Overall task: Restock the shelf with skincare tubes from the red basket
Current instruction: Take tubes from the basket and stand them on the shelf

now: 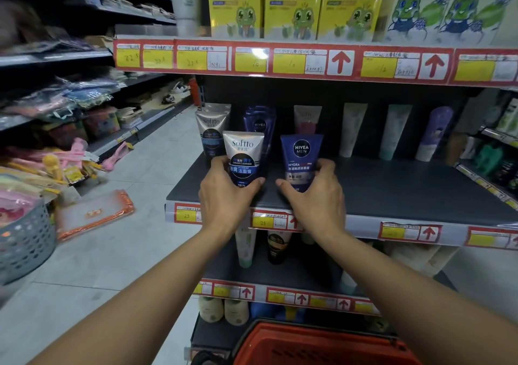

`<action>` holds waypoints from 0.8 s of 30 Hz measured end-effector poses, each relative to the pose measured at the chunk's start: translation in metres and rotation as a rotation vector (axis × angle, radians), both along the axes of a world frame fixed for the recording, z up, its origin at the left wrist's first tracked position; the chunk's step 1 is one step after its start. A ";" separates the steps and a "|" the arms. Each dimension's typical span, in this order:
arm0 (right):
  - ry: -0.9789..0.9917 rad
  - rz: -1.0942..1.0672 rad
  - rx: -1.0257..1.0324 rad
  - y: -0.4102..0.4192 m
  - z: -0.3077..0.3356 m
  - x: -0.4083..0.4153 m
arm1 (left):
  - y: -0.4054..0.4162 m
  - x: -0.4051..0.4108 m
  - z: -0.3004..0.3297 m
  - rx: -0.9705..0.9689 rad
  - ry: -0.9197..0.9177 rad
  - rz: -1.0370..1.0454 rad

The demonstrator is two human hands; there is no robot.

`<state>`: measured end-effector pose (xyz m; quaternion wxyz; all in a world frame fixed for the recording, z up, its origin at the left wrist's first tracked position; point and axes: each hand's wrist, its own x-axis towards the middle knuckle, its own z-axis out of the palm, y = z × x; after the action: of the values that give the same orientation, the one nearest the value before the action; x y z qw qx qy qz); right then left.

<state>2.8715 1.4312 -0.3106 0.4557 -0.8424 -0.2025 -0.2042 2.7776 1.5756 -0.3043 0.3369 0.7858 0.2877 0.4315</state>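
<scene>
My left hand [224, 193] grips a silver and blue Softto tube [243, 151], held upright on the dark middle shelf [392, 188]. My right hand [316, 193] grips a blue Nivea Men tube [301, 154], also upright, just to the right. Behind them stand another Softto tube [210, 129] and another Nivea tube [259, 123]. The red basket [316, 348] sits low at the bottom edge, under my arms; what it holds is hidden.
Further tubes [353, 129] line the back of the shelf to the right. Yellow boxes [291, 5] fill the shelf above. A grey basket [25, 241] and an orange-edged packet [92, 213] lie on the floor at left. Lower shelves hold more bottles.
</scene>
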 end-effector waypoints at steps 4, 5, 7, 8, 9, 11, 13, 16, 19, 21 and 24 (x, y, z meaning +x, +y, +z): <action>0.015 0.035 -0.056 -0.003 0.001 0.000 | -0.003 -0.003 0.000 0.031 0.061 0.005; 0.012 0.035 -0.077 -0.004 0.001 -0.001 | -0.004 -0.004 0.001 0.054 0.093 0.025; -0.008 0.003 -0.122 -0.009 0.002 -0.003 | -0.004 -0.007 0.000 0.102 0.158 0.074; -0.019 -0.019 -0.137 -0.011 0.002 -0.004 | -0.003 -0.008 0.000 0.114 0.183 0.087; -0.027 -0.033 -0.148 -0.013 0.002 -0.005 | -0.001 -0.009 -0.001 0.113 0.202 0.092; -0.027 -0.036 -0.175 -0.015 0.001 -0.005 | 0.003 -0.011 0.000 0.101 0.223 0.092; -0.008 -0.025 -0.215 -0.013 0.001 -0.004 | 0.006 -0.011 0.002 0.093 0.236 0.099; 0.032 -0.006 -0.276 -0.003 0.005 -0.002 | 0.015 -0.010 0.005 0.072 0.274 0.118; 0.087 0.015 -0.325 0.013 0.011 -0.001 | 0.030 -0.010 0.008 0.031 0.324 0.131; 0.124 0.021 -0.347 0.025 0.014 0.000 | 0.040 -0.010 0.012 0.010 0.353 0.140; 0.166 0.039 -0.373 0.042 0.019 0.002 | 0.058 -0.010 0.016 -0.005 0.398 0.117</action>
<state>2.8739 1.4736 -0.2914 0.3105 -0.9221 -0.2147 -0.0844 2.7676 1.6332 -0.2886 0.2498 0.8365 0.3950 0.2860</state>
